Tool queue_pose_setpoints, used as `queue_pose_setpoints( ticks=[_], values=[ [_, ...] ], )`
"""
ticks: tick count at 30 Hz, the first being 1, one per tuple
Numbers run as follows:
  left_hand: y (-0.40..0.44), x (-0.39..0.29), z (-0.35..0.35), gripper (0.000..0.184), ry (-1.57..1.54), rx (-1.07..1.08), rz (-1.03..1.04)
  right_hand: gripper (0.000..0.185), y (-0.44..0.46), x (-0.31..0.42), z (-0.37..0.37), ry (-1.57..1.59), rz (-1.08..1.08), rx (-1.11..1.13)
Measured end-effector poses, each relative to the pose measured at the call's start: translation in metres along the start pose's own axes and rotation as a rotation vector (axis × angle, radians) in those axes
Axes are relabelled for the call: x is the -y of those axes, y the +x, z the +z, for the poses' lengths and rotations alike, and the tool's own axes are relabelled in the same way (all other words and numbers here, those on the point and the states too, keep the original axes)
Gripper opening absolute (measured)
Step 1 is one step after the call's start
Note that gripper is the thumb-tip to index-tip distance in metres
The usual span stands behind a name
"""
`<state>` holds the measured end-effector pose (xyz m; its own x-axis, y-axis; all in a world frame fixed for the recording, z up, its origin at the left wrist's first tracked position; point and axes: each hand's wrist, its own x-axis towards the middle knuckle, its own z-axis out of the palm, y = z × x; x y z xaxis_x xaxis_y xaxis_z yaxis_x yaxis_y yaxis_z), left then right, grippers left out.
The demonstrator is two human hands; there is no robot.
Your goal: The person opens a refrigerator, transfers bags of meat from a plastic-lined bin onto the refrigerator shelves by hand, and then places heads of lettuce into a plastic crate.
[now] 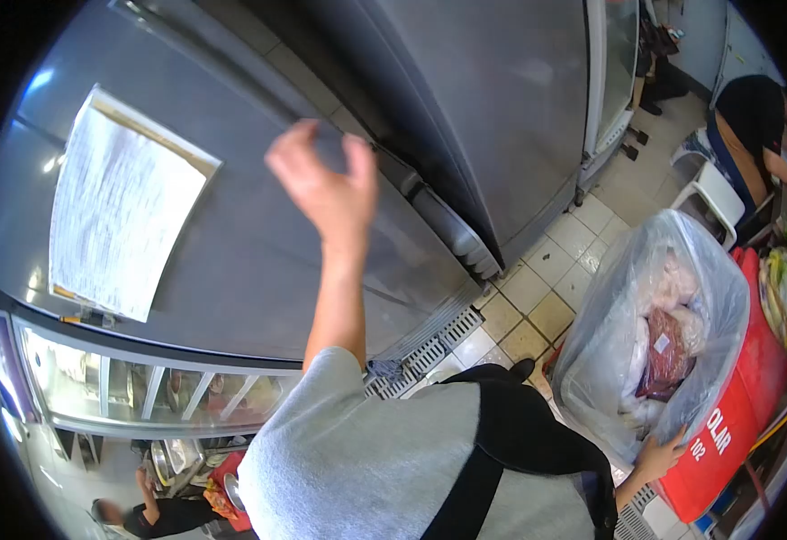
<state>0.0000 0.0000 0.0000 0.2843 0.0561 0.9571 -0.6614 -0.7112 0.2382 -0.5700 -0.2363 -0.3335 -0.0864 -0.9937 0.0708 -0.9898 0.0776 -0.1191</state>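
My left hand [329, 189] is raised in front of a grey metal door [258, 279], slightly blurred, fingers curved and apart with nothing between them. My right hand [659, 459] is at the near corner of a red cooler box [727, 432], its fingers over the rim and the liner's edge. A clear plastic liner [592, 351] is spread inside the box. Within it lie a dark red pack of meat [668, 346] with a small label and several pale, bagged pieces [668, 279].
A paper sheet [128, 207] hangs on the door at left. Below it is a glass-fronted display case [177, 387]. Another grey cabinet [502, 108] stands ahead. A white stool [713, 202] and a person [754, 126] are beyond the cooler; another person [164, 517] is at lower left. Floor grates [425, 351] cross the tiles.
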Motion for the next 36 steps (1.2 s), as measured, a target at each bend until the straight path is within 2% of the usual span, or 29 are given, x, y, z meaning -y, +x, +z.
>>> queue_pose_setpoints(
  ticks=[1, 2, 3, 5, 6, 7, 11, 15, 16, 19, 20, 21, 22, 23, 24, 25, 26, 27, 29, 31, 34, 36],
  values=[
    [-0.003, -0.001, 0.0, 0.046, 0.004, -0.011, -0.014, 0.086, 0.006, 0.001, -0.006, -0.025, 0.028, 0.003],
    [0.006, 0.005, 0.01, 0.04, -0.084, -0.132, -0.155, 0.085, 0.016, 0.001, -0.008, -0.049, 0.059, -0.001],
    [0.052, 0.019, 0.003, 0.039, 0.01, -0.104, -0.139, 0.084, -0.014, 0.023, 0.004, -0.007, 0.047, 0.024],
    [0.067, 0.018, 0.012, 0.039, 0.179, 0.003, -0.241, 0.082, -0.009, 0.007, 0.009, -0.043, 0.024, -0.01],
    [0.069, 0.015, 0.02, 0.043, 0.324, -0.06, -0.228, 0.082, -0.006, 0.005, 0.002, -0.057, 0.027, -0.017],
    [0.071, 0.012, 0.021, 0.034, 0.268, -0.051, -0.245, 0.081, -0.005, 0.007, -0.001, -0.069, 0.027, -0.018],
    [0.065, 0.02, 0.028, 0.032, 0.244, -0.104, -0.254, 0.078, -0.006, 0.011, 0.001, -0.136, 0.016, -0.055],
    [0.063, 0.02, 0.028, 0.03, 0.235, -0.092, -0.27, 0.078, -0.006, 0.015, -0.011, -0.133, 0.042, 0.039],
    [0.063, 0.022, 0.03, 0.031, 0.232, -0.113, -0.292, 0.075, -0.005, 0.011, -0.008, -0.123, 0.021, -0.007],
    [0.066, 0.041, 0.033, 0.033, 0.3, -0.178, -0.125, 0.074, -0.001, 0.004, -0.003, -0.11, -0.027, 0.0],
    [0.062, 0.041, 0.036, 0.032, 0.279, -0.303, -0.011, 0.074, 0.0, 0.004, -0.004, -0.079, -0.011, 0.035],
    [0.058, 0.041, 0.03, 0.033, 0.271, -0.287, 0.012, 0.074, 0.0, 0.017, -0.015, -0.057, 0.014, 0.062],
    [0.053, 0.026, 0.016, 0.036, 0.361, -0.246, -0.061, 0.076, -0.002, 0.021, -0.021, -0.046, -0.025, 0.035],
    [0.041, 0.006, -0.002, 0.042, 0.233, -0.278, -0.078, 0.076, 0.0, 0.011, -0.009, -0.043, -0.03, 0.001],
    [0.04, 0.042, -0.015, 0.044, 0.128, -0.176, -0.026, 0.077, 0.005, 0.012, -0.013, -0.022, 0.002, 0.031],
    [0.028, 0.013, -0.043, 0.04, 0.088, -0.125, -0.096, 0.078, 0.008, 0.012, -0.016, 0.012, 0.016, 0.061],
    [0.016, -0.022, -0.072, 0.038, 0.021, -0.121, -0.052, 0.078, 0.01, 0.007, -0.017, 0.029, -0.004, 0.073],
    [0.011, -0.024, -0.099, 0.035, -0.062, -0.062, -0.15, 0.079, 0.006, 0.004, -0.021, 0.047, -0.03, 0.093],
    [0.001, -0.025, -0.154, 0.035, -0.26, -0.078, -0.265, 0.079, 0.006, -0.009, -0.025, 0.114, -0.073, 0.155],
    [-0.019, -0.112, -0.193, 0.046, -0.277, -0.261, -0.464, 0.079, 0.014, -0.014, -0.03, 0.198, -0.103, 0.225],
    [-0.035, -0.134, -0.256, 0.047, -0.388, -0.285, -0.49, 0.071, 0.051, -0.004, -0.051, 0.269, -0.519, -0.193],
    [-0.05, -0.118, -0.308, 0.044, -0.398, -0.366, -0.516, 0.063, 0.085, 0.009, -0.035, 0.522, -0.686, -0.04]
  ],
)
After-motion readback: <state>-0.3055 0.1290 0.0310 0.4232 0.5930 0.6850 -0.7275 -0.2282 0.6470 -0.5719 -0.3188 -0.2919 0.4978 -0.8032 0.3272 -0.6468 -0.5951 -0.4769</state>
